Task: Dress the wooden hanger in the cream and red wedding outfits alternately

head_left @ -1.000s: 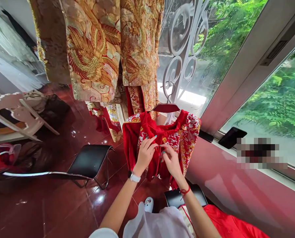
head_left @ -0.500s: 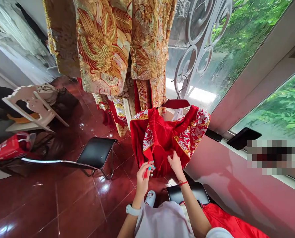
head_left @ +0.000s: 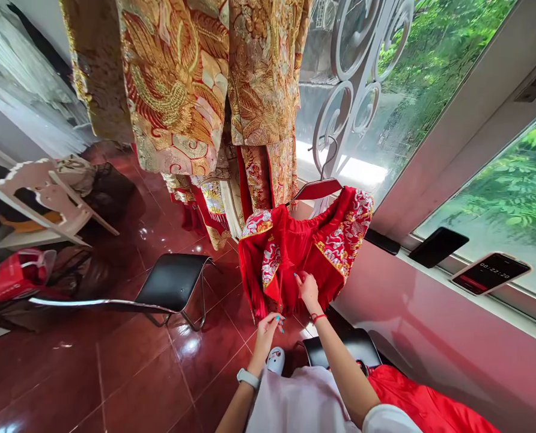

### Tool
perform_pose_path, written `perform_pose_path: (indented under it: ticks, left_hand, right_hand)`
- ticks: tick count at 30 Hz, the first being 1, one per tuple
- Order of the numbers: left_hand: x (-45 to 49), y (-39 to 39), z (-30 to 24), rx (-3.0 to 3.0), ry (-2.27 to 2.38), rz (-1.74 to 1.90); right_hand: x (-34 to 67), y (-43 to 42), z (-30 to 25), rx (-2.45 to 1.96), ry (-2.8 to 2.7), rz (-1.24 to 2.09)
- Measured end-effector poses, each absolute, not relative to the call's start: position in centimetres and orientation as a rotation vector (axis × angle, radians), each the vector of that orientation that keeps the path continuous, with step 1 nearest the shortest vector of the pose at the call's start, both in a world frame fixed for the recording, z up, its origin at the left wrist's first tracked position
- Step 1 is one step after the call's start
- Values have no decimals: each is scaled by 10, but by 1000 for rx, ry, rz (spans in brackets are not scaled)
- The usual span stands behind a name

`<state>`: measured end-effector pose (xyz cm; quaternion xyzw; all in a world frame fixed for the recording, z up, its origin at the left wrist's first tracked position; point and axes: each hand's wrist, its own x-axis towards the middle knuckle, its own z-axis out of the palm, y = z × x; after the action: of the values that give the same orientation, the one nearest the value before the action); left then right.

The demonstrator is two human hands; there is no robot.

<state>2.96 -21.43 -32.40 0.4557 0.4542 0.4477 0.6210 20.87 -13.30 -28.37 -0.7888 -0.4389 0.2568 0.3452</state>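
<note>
A red garment [head_left: 290,232] with white and gold embroidered panels hangs on a dark red hanger [head_left: 319,189], which is hooked on white scroll metalwork [head_left: 333,120]. My left hand [head_left: 270,328] is at the garment's lower front, its teal-nailed fingers pinched together, seemingly on a thin red tie; the fingers hide most of it. Higher and to the right, my right hand [head_left: 309,292] touches the red cloth, thumb and fingers closed on a bit of it. What exactly lies between those fingertips is too small to see.
Gold embroidered robes [head_left: 178,90] hang at the upper left. A black chair [head_left: 175,281] stands on the red tiled floor, and another black seat [head_left: 353,347] is near my legs. Red cloth [head_left: 423,397] lies at lower right. Two phones [head_left: 439,245] [head_left: 493,273] rest on the window ledge.
My left hand has moved down, and the red tassel end that showed under its fingers is no longer visible. My right hand has shifted slightly left on the cloth. The view has turned a little right.
</note>
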Motion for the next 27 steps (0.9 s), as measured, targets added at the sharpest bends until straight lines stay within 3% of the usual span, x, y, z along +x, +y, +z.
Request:
perform_pose_path:
  ticks: [12, 18, 27]
  left_hand:
    - [75, -186, -322, 1411, 1223, 830]
    - [99, -160, -319, 1287, 1210, 819]
    - [101, -156, -323, 1264, 1302, 983]
  right_hand:
    - [214, -113, -300, -1873, -1045, 796]
    - [216, -96, -305, -1822, -1016, 828]
    - [205, -95, -314, -1651, -953, 979]
